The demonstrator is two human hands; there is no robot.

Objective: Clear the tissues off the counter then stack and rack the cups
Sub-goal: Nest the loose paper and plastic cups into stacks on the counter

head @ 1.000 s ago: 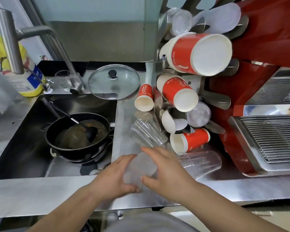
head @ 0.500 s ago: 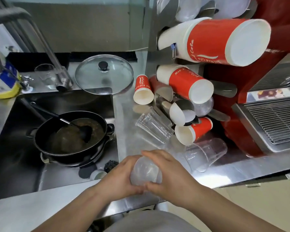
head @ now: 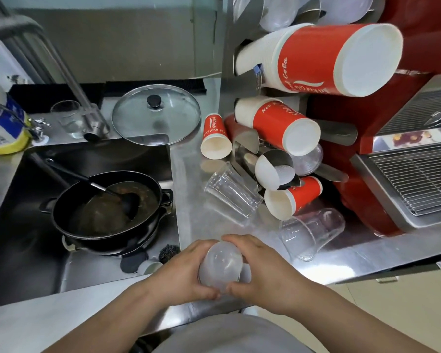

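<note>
Both hands grip a clear plastic cup (head: 220, 266) above the counter's front edge, its base turned toward me. My left hand (head: 181, 273) wraps its left side and my right hand (head: 265, 271) wraps its right side. Two clear cups lie tipped on the steel counter (head: 189, 164): one (head: 231, 193) in the middle, another (head: 309, 231) to the right. Two red paper cups lie there too, one (head: 214, 137) near the lid and one (head: 292, 200) by the rack. The cup rack (head: 228, 72) holds stacks of red paper cups (head: 323, 59) and clear cups.
A sink at the left holds a black pan (head: 105, 207) with a ladle. A glass pot lid (head: 157, 114) lies behind it, beside the faucet (head: 61, 64) and a drinking glass (head: 68, 118). A red machine with a wire drip grate (head: 415, 179) stands at the right.
Both hands have lifted the clear cup off the counter and drawn it toward me, turning its base to face the camera. My view has shifted right and closer to the rack.
</note>
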